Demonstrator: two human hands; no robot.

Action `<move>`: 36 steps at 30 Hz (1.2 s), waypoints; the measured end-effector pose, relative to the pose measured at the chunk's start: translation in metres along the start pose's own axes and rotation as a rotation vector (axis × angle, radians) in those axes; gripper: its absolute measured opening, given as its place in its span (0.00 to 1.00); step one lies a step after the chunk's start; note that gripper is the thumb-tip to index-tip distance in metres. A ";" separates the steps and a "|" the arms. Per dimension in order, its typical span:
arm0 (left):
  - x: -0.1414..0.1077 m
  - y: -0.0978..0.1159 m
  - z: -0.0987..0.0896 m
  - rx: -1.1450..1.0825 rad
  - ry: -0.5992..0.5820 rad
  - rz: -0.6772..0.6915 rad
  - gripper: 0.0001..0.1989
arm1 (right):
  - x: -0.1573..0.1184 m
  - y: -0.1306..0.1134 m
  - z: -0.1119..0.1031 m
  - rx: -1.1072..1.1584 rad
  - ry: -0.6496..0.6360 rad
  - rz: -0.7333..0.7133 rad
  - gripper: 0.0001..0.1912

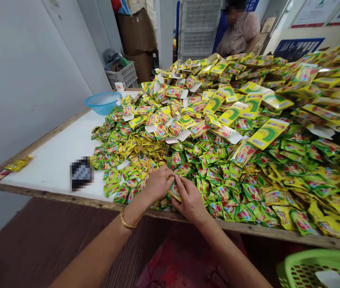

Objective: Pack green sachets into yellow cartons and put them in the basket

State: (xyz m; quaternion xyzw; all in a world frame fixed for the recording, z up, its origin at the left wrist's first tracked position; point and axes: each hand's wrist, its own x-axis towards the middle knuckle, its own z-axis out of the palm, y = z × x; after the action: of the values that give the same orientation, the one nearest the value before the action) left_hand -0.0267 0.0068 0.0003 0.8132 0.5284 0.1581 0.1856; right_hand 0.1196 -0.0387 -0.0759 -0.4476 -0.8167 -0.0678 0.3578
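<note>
My left hand [158, 185], with a gold bracelet on its wrist, meets my right hand [191, 200] near the table's front edge. Between them is a small yellow and green box [175, 192], held by the closed fingers of my right hand. The left fingertips are pressed together at its upper end, on something small that is mostly hidden. Green candy packets [218, 176] lie around and beyond both hands, with yellow packets [140, 150] among them. Farther back, yellow printed boxes [233, 114] are heaped on the packets, several with white flaps open.
A blue basket [104, 105] stands at the table's back left. A blurred dark object [81, 173] and a yellow packet [20, 164] lie on the white tabletop [53, 160]. A green basket [323, 260] is low at right. Behind the heap sits a person [239, 32].
</note>
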 end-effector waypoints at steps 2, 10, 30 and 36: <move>-0.001 0.001 0.000 -0.026 0.010 0.011 0.12 | 0.000 0.000 -0.001 -0.026 0.026 -0.011 0.37; 0.001 -0.007 -0.003 -0.198 0.110 -0.062 0.05 | 0.001 0.000 -0.003 -0.058 0.005 -0.069 0.36; -0.013 -0.001 0.009 -0.386 0.142 -0.136 0.14 | 0.002 0.002 -0.003 -0.038 0.022 -0.030 0.38; -0.017 0.007 0.007 -0.480 0.142 -0.101 0.08 | 0.003 0.003 -0.004 -0.070 0.046 0.007 0.38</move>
State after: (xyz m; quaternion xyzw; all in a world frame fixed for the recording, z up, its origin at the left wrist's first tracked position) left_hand -0.0245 -0.0122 -0.0037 0.7053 0.5276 0.3260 0.3433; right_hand 0.1233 -0.0370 -0.0718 -0.4613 -0.8037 -0.1054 0.3607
